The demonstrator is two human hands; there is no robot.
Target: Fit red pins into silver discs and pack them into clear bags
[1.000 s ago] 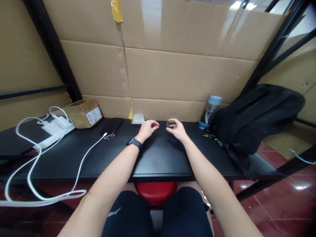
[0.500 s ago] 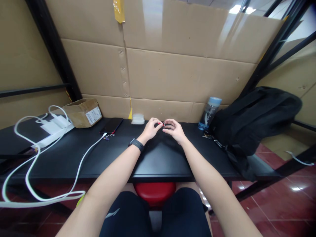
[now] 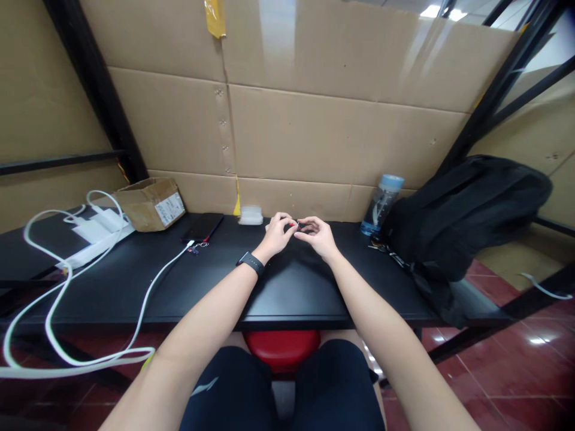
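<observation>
Near the back middle of the black table (image 3: 202,287), my left hand (image 3: 277,233) pinches a small red object (image 3: 292,224) between thumb and fingers. Facing it, my right hand (image 3: 317,234) curls its fingers and thumb close to the same spot. A tiny thin piece shows between the two hands; it is too small to make out, and so is whether the right fingers grip it. Behind and left of my hands, a small translucent case (image 3: 250,215) lies by the cardboard wall.
A phone (image 3: 203,228) with a white cable (image 3: 150,287) lies left, beside an open cardboard box (image 3: 151,205) and white power strip (image 3: 96,248). At right stand a water bottle (image 3: 381,205) and black backpack (image 3: 467,215), with keys (image 3: 376,246) near them.
My left hand has shifted slightly right, and the fingertips of both hands are closer together around the small object. The camera view has moved slightly.
</observation>
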